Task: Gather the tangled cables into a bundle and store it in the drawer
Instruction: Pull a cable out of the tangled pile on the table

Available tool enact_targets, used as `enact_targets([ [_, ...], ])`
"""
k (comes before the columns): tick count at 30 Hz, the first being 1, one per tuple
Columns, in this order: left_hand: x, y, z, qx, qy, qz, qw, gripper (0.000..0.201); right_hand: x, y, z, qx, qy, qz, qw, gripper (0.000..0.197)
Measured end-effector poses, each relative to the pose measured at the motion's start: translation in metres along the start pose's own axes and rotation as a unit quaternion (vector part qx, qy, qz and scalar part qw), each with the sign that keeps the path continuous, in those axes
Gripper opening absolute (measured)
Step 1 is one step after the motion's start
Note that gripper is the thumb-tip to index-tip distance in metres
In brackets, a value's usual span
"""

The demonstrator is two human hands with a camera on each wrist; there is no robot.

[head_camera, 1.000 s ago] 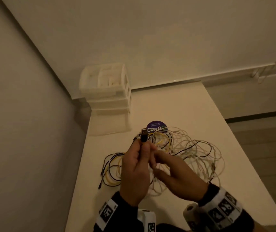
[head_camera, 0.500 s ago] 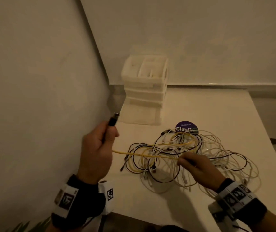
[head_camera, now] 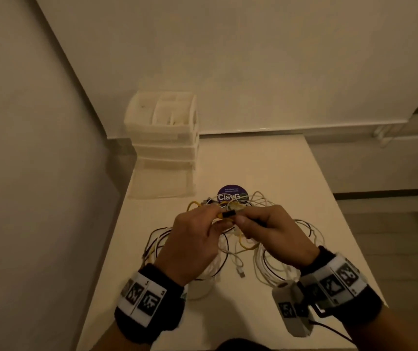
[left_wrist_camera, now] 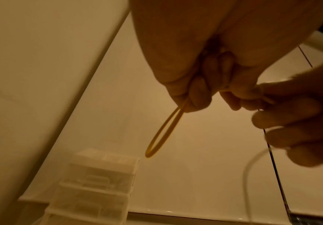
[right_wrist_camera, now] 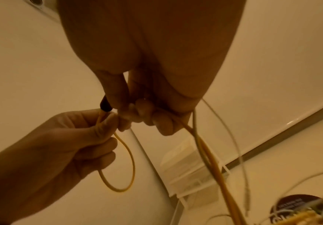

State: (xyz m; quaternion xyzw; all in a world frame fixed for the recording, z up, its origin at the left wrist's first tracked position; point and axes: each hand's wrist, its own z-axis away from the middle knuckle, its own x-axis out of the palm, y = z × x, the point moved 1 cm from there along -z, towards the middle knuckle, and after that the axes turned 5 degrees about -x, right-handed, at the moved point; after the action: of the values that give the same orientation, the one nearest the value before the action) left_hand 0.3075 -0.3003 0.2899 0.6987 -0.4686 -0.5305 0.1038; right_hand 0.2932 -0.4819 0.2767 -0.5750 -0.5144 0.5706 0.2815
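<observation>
A tangle of yellow, white and black cables (head_camera: 278, 252) lies on the white table (head_camera: 266, 160). Both hands meet just above it. My left hand (head_camera: 214, 219) pinches a folded loop of the yellow cable (left_wrist_camera: 162, 132), which hangs from its curled fingers (left_wrist_camera: 199, 94). My right hand (head_camera: 243, 220) grips further strands of the yellow cable (right_wrist_camera: 210, 159) together with a white strand, and the cable's black plug (head_camera: 229, 214) sticks out between the two hands. The white drawer unit (head_camera: 163, 138) stands at the table's far left; its bottom drawer (head_camera: 161, 181) is pulled out.
A round purple sticker (head_camera: 232, 195) lies just beyond the tangle. A wall runs close along the table's left edge, and another stands behind the drawer unit. The table's right edge (head_camera: 349, 224) drops to the floor.
Half a second ago my left hand held the plug out to the left with the yellow cable stretched. It has come back to the right hand, folding the cable into a loop.
</observation>
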Motion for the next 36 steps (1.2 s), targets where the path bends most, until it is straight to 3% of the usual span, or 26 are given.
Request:
enact_targets([
  [7, -0.019, 0.014, -0.02, -0.005, 0.107, -0.007, 0.994, 0.006, 0.009, 0.025, 0.007, -0.055, 0.032, 0.061, 0.996, 0.016],
  [11, -0.036, 0.019, -0.022, 0.004, 0.17, 0.001, 0.985, 0.004, 0.016, 0.024, -0.007, -0.1, 0.009, 0.162, 0.982, 0.013],
  [14, -0.045, 0.011, -0.022, -0.015, 0.226, -0.001, 0.974, 0.013, 0.019, 0.021, -0.013, -0.115, -0.008, 0.207, 0.972, 0.01],
  [20, -0.07, 0.008, -0.022, -0.032, 0.337, 0.0, 0.941, 0.014, 0.023, 0.025, -0.012, -0.076, -0.011, 0.205, 0.976, 0.016],
  [25, -0.087, 0.015, -0.028, -0.062, 0.382, 0.041, 0.921, 0.006, 0.025, 0.041, -0.017, -0.004, 0.003, 0.19, 0.982, 0.015],
  [28, -0.083, 0.004, -0.028, -0.11, 0.331, 0.005, 0.937, 0.01, 0.021, 0.053, -0.015, 0.044, 0.03, 0.167, 0.985, 0.019],
  [30, -0.076, 0.005, -0.028, -0.136, 0.299, -0.029, 0.944, 0.026, 0.015, 0.054, -0.011, 0.047, 0.058, 0.148, 0.986, 0.024],
  [32, -0.065, 0.021, -0.026, -0.103, 0.277, -0.036, 0.955, 0.037, 0.011, 0.052, -0.01, 0.038, 0.061, 0.16, 0.984, 0.025],
  [33, -0.055, 0.03, -0.023, -0.071, 0.24, -0.026, 0.968, 0.036, 0.01, 0.049, -0.011, 0.034, 0.052, 0.171, 0.983, 0.025],
  [36, -0.013, 0.042, -0.015, -0.012, 0.039, -0.004, 0.999, 0.029, 0.009, 0.036, -0.01, -0.043, 0.031, 0.229, 0.972, 0.021],
])
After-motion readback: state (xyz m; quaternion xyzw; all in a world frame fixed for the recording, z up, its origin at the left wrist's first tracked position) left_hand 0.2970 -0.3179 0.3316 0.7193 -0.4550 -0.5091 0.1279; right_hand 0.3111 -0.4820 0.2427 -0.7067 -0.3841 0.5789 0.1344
